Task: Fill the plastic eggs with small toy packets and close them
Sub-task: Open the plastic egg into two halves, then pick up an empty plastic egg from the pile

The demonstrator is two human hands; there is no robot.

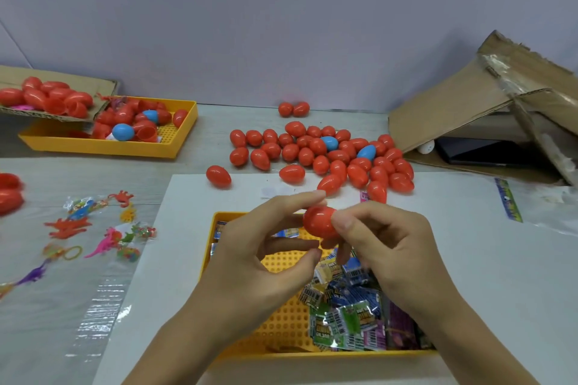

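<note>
Yellow tray [283, 331] on white sheet [488, 259], grey table [200, 147], lilac wall [281, 25]

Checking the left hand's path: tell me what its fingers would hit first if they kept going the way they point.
Most likely the red egg, just beyond the left hand fingertips and held by the right hand; depth is unclear.

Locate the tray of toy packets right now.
In the head view the yellow tray sits bottom centre on the white sheet, under both hands; its toy packets are heaped at its right end, with the pile of closed eggs behind it.
</note>
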